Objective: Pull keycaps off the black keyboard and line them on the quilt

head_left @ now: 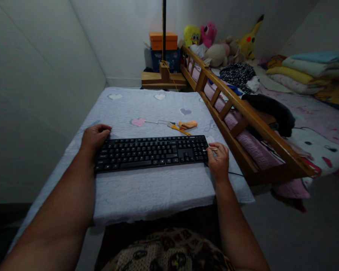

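A black keyboard (147,152) lies flat across the cloth-covered table, its number pad on the right. At its far left corner my left hand (94,137) is closed, fingers curled on the edge; the fingertips are partly hidden. My right hand (219,160) pinches a thin white stick, which looks like a cotton swab (213,149), with its tip over the number pad keys. Just behind the keyboard lie a small brush (177,128) with a yellow handle, a folded orange cloth (188,124) and a wire loop tool (165,122). Another thin white stick (151,122) lies beside the loop.
The table (147,192) wears a pale cover with heart patterns. Along its right side runs a wooden bed rail (243,109), with bedding and plush toys beyond. A black cable (235,173) trails right from the keyboard. Behind the table stands an orange box (164,40) near a dark pole.
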Tool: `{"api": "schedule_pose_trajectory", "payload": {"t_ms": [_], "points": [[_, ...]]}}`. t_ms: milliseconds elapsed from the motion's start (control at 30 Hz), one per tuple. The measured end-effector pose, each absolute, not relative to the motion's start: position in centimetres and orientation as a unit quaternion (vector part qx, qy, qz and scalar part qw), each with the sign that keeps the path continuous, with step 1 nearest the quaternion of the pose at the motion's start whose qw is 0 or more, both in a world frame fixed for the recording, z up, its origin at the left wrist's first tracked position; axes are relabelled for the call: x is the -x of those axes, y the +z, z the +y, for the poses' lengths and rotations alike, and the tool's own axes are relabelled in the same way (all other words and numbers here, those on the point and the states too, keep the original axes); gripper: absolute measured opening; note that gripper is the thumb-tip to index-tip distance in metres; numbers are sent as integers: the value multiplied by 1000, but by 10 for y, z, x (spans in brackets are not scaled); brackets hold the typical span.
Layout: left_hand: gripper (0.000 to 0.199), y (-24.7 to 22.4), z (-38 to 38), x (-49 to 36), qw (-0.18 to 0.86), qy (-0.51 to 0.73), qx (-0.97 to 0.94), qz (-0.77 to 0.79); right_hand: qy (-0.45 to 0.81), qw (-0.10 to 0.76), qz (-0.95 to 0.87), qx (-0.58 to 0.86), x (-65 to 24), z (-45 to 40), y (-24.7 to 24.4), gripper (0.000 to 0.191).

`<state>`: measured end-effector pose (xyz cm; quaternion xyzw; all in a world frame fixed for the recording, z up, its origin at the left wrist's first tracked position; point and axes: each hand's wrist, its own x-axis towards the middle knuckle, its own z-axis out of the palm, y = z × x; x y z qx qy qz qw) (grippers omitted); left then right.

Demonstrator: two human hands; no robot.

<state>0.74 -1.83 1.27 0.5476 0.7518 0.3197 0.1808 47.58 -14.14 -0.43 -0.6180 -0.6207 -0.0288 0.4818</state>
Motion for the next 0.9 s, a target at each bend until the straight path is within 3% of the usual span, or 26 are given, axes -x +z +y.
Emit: {"api": "schedule_pose_trajectory", "payload": {"t_ms": [900], "points": [[44,6,-14,-3,181,322,-553,747,-61,479,-603,635,-482,-140,-7,16]]}}
